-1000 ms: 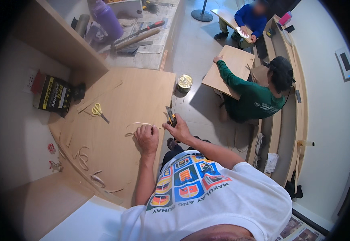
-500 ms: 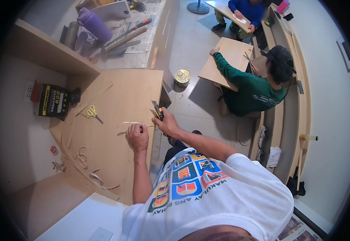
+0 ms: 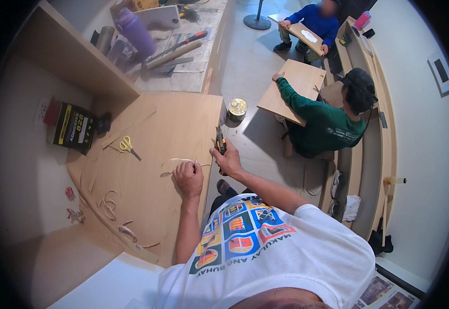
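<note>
My right hand (image 3: 227, 158) is closed round a black and yellow utility knife (image 3: 220, 138) beside the right edge of a light wood panel (image 3: 168, 123). The knife's tip end points away from me. On the panel, my left hand (image 3: 188, 178) has its fingers curled together on a thin pale strip (image 3: 175, 159), which loops out to the left and runs right toward the edge. Its fingertips are partly hidden. Farther left on the panel lie yellow-handled scissors (image 3: 126, 144) and curled offcut strips (image 3: 109, 205).
A black and yellow box (image 3: 72, 126) stands at the left wall. Tools and a purple bottle (image 3: 136, 33) crowd the far bench. A round can (image 3: 237, 109) is on the floor. Two people, in green (image 3: 322, 121) and blue (image 3: 317, 26), hold boards at the right.
The view has shifted, so the bench appears farther right. The knife has turned more upright in my right hand. The person in blue now has a hand at each side of their board.
</note>
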`<state>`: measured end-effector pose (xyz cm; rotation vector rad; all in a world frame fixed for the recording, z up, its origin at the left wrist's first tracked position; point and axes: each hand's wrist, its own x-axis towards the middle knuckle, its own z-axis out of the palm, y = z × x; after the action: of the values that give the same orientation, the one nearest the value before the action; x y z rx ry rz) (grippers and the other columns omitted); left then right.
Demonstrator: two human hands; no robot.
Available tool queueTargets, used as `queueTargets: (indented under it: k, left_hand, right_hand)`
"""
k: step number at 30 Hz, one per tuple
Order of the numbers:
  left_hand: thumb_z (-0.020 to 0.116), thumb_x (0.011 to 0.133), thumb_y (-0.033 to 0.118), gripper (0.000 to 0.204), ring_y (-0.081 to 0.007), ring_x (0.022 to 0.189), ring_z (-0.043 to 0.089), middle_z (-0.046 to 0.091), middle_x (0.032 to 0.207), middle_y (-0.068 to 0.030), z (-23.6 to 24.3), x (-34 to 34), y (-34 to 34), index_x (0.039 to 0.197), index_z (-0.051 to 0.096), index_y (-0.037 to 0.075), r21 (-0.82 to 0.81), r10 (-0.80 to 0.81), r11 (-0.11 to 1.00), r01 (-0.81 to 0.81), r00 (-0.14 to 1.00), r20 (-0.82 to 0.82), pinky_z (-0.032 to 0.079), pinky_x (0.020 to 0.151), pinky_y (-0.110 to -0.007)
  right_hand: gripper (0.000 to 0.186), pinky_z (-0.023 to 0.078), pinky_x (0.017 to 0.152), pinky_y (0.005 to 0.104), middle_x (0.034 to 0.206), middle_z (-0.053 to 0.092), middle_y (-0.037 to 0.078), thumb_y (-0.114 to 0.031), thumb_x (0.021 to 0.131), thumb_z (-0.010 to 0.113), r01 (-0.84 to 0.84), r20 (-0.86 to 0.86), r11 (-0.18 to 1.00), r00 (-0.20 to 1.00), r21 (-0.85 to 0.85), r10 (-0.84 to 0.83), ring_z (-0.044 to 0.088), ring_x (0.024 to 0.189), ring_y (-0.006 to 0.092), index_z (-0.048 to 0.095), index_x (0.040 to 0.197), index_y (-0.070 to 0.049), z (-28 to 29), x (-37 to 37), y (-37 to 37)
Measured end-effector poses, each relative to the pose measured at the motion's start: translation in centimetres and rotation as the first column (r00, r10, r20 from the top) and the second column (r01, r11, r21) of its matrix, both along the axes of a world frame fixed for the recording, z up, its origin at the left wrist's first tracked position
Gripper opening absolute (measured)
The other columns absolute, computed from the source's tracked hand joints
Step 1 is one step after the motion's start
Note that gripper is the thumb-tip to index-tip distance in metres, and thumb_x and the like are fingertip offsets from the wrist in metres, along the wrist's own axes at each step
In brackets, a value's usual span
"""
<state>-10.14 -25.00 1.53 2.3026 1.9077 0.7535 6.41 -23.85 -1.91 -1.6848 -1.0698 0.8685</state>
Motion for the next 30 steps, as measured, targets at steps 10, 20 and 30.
queueTargets:
  k: [10, 20, 30]
  left_hand:
    - [0.067, 0.092, 0.019, 0.023, -0.0315, 0.081, 0.06, 0.063, 0.078, -0.0097, 0.6, 0.1, -0.3, 0.074, 0.059, 0.008, -0.022, -0.008, 1.0, 0.009, 0.999, 0.037, 0.043, 0.077, -0.046]
    - [0.068, 0.09, 0.018, 0.019, -0.0318, 0.081, 0.062, 0.064, 0.079, -0.0102, -0.3, -0.5, -0.3, 0.074, 0.061, 0.009, 0.062, -0.006, 0.998, 0.007, 1.0, -0.019, 0.045, 0.074, -0.047]
    - [0.07, 0.09, 0.021, 0.023, -0.0313, 0.081, 0.062, 0.064, 0.077, -0.0093, -0.3, 0.0, -0.3, 0.074, 0.058, 0.01, 0.036, 0.007, 0.999, -0.009, 0.998, 0.064, 0.043, 0.075, -0.046]
  right_hand:
    - [0.029, 0.05, 0.049, 0.0354, 0.065, 0.062, 0.006, -0.022, 0.09, 0.076, 0.11, -0.019, 0.994, 0.994, -0.004, -0.11, 0.062, 0.053, 0.0157, 0.057, 0.099, -0.002, -1.4, -0.1, 0.9]
    - [0.036, 0.054, 0.07, 0.0423, 0.078, 0.069, 0.015, -0.022, 0.084, 0.081, 0.036, 0.085, 0.997, 0.995, 0.075, -0.042, 0.068, 0.074, 0.0254, 0.065, 0.108, 0.0, -0.8, -1.2, -2.1]
    - [0.026, 0.052, 0.051, 0.0302, 0.07, 0.063, 0.004, -0.016, 0.089, 0.079, -0.038, -0.136, 0.999, 0.99, -0.029, 0.034, 0.062, 0.056, 0.0124, 0.058, 0.093, -0.002, 1.1, -0.7, -2.6]
